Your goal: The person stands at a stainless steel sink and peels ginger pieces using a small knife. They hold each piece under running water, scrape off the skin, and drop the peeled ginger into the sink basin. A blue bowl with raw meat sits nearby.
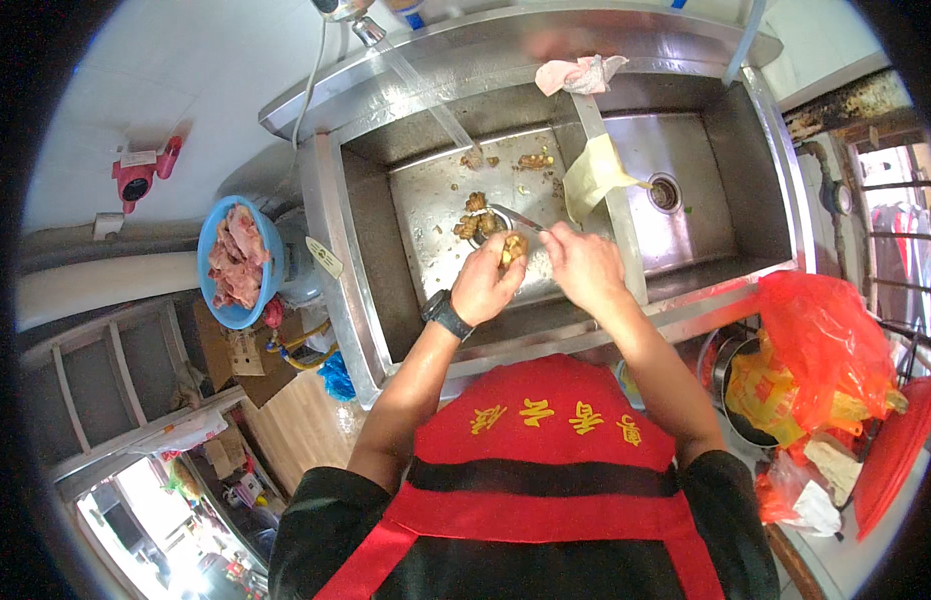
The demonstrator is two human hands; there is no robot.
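Observation:
My left hand wears a black wristwatch and grips a knobby ginger root with pale yellow cut spots. To its right, my right hand is closed around a knife; the thin blade points up and left, over the basin, just beyond the root. Both hands are above the left basin of a steel sink. More ginger pieces lie in a cluster by the drain, partly hidden behind my left hand. Another brown piece rests farther back, with small scraps scattered about the basin floor.
Water runs from the faucet into the left basin. A yellow cloth and a pink cloth hang on the divider. At left stands a blue bowl of raw meat. Red plastic bags crowd the right side.

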